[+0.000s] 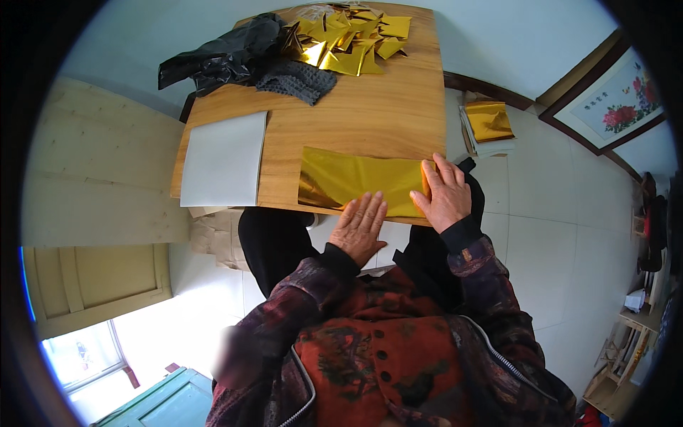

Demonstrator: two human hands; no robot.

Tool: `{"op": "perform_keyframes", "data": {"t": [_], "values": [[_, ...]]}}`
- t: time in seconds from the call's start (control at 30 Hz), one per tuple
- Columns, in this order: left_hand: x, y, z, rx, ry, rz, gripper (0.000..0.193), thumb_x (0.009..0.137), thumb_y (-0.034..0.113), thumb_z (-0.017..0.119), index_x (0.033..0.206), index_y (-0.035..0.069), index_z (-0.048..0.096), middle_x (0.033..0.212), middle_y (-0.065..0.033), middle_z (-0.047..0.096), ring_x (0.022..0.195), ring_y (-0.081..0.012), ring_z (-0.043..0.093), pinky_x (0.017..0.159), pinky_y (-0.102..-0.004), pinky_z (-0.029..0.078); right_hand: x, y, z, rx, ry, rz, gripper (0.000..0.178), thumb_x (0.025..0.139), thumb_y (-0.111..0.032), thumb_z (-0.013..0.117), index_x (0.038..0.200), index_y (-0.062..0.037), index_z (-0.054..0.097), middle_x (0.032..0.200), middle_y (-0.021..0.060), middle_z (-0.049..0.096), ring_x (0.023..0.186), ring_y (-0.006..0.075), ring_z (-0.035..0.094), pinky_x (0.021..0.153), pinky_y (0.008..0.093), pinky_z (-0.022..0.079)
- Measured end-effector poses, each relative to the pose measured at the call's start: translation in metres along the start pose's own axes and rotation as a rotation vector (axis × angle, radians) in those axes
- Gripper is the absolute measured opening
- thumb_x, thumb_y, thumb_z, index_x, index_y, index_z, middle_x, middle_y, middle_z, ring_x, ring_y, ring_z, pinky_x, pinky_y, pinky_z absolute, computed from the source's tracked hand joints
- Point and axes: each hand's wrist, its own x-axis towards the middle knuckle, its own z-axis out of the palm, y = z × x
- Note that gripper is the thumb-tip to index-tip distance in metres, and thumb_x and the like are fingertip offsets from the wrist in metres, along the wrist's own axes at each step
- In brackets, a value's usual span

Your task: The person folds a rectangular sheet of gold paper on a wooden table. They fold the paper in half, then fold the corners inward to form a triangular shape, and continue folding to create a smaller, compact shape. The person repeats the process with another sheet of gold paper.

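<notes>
A shiny gold foil sheet [359, 178] lies along the near edge of the wooden table [377, 114], longer from side to side than it is deep. My left hand [361, 226] rests at its near edge, fingers stretched out with the tips on the foil. At the sheet's right end lies my right hand [447, 193], its fingers spread over the foil and its thumb pointing left. Neither hand grips anything. A stack of pale silver-white sheets [224, 160] sits on the table to the left of the gold sheet.
Folded gold foil pieces [356, 35] are heaped at the table's far side, beside a black plastic bag [231, 53] and a dark grey textured cloth [295, 80]. On the floor to the right is a stack topped with gold foil [489, 121]. Brown paper [215, 238] lies below the table's left.
</notes>
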Motion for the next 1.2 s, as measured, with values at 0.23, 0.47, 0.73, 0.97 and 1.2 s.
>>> {"op": "perform_keyframes", "data": {"t": [0.23,0.47,0.73,0.97,1.2], "values": [[-0.045,-0.036,-0.013,0.032,0.017,-0.190,0.068,0.082,0.026,0.068,0.142,0.006,0.044,0.150,-0.0091,0.042,0.140,-0.0223,0.038,0.117,-0.0427,0.023,0.002,-0.001,-0.003,0.023,-0.014,-0.005,0.064,0.083,-0.035,0.072,0.137,-0.0083,0.052,0.145,0.0090,0.043,0.129,0.0309,0.041,0.100,0.0413,0.042],[-0.060,-0.048,-0.008,0.049,0.159,-0.265,0.058,0.081,0.020,0.069,0.135,0.008,0.051,0.146,-0.0065,0.047,0.137,-0.0229,0.042,0.113,-0.0449,0.028,0.001,0.003,0.003,0.022,0.015,-0.037,0.062,0.083,-0.037,0.071,0.135,-0.0091,0.053,0.146,0.0078,0.042,0.131,0.0288,0.039,0.096,0.0426,0.045],[-0.044,-0.058,-0.015,-0.013,0.142,-0.296,0.058,0.074,0.038,0.076,0.124,0.015,0.056,0.131,-0.0022,0.054,0.127,-0.0230,0.047,0.109,-0.0512,0.028,0.000,0.001,0.006,0.027,-0.004,0.003,0.064,0.083,-0.040,0.071,0.136,-0.0108,0.052,0.149,0.0079,0.038,0.137,0.0307,0.032,0.101,0.0460,0.039],[-0.016,-0.083,-0.024,0.035,0.079,-0.241,0.068,0.070,0.040,0.080,0.129,0.018,0.053,0.135,-0.0029,0.051,0.130,-0.0231,0.044,0.109,-0.0528,0.027,0.003,0.006,0.006,0.022,-0.008,-0.004,0.065,0.083,-0.042,0.070,0.138,-0.0119,0.050,0.152,0.0085,0.033,0.144,0.0320,0.020,0.109,0.0479,0.027],[-0.001,-0.055,-0.041,-0.070,-0.044,-0.140,0.076,0.079,0.041,0.074,0.142,0.012,0.044,0.151,-0.0081,0.039,0.142,-0.0267,0.033,0.116,-0.0449,0.023,0.004,0.006,0.011,0.050,-0.003,0.000,0.065,0.084,-0.041,0.069,0.138,-0.0117,0.049,0.150,0.0100,0.035,0.142,0.0347,0.025,0.109,0.0487,0.028]]}}
